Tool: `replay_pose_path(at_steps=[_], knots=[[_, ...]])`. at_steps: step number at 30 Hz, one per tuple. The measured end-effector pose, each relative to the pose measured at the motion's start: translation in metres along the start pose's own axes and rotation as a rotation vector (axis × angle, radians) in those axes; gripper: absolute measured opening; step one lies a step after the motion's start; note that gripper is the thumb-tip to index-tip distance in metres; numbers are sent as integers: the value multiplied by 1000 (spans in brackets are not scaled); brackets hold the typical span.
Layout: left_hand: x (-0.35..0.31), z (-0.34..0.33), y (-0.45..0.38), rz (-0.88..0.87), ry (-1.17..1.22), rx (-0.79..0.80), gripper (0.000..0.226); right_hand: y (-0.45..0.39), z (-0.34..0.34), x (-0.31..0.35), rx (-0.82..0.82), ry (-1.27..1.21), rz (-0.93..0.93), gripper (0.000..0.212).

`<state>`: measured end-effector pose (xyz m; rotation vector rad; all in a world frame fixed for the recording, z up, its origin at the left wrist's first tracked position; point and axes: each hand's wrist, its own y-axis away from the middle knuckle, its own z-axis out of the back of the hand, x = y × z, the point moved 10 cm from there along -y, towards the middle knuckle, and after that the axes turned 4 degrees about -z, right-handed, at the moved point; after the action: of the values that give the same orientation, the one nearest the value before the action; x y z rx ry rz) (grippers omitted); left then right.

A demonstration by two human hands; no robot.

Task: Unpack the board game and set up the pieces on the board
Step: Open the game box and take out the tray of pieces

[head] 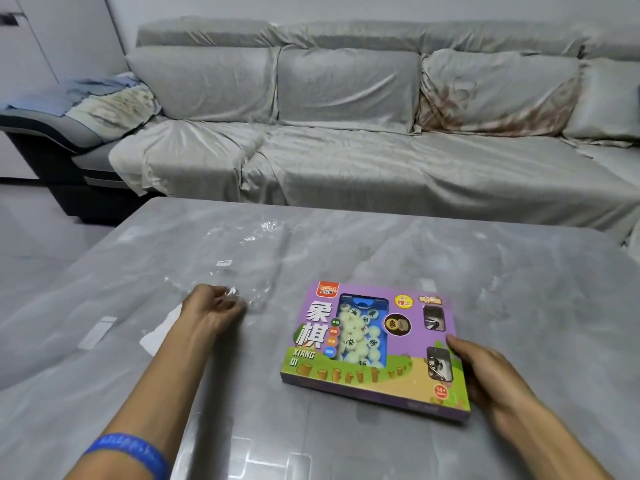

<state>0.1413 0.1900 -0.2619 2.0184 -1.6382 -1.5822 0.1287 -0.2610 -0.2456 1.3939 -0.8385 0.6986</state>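
Box (375, 348): purple, reads "XIANG QI", "14+".
Left hand (213, 308): fingers curled, pinching clear plastic wrap (242, 265).
Right hand (485, 368): fingers relaxed, touching the box's right edge.

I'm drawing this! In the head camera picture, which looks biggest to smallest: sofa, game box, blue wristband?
1. Sofa, widest even though farthest away.
2. Game box, on the table.
3. Blue wristband, smallest though nearest the camera.
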Motion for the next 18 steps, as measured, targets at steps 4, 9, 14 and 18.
replay_pose_path(at_steps=[4, 9, 14, 18], knots=[[-17, 9, -10, -102, -76, -87, 18, -5, 2, -2, 45, 46, -19, 20], [-10, -5, 35, -177, -239, -60, 52, -6, 1, 0, 86, 79, 6, 18], [-26, -58, 122, -1208, -1243, -4, 40, 5, 3, -1, 78, 123, 49, 18], [32, -62, 71, -1032, -2139, 172, 47, 7, 3, -1, 86, 162, 88, 18]])
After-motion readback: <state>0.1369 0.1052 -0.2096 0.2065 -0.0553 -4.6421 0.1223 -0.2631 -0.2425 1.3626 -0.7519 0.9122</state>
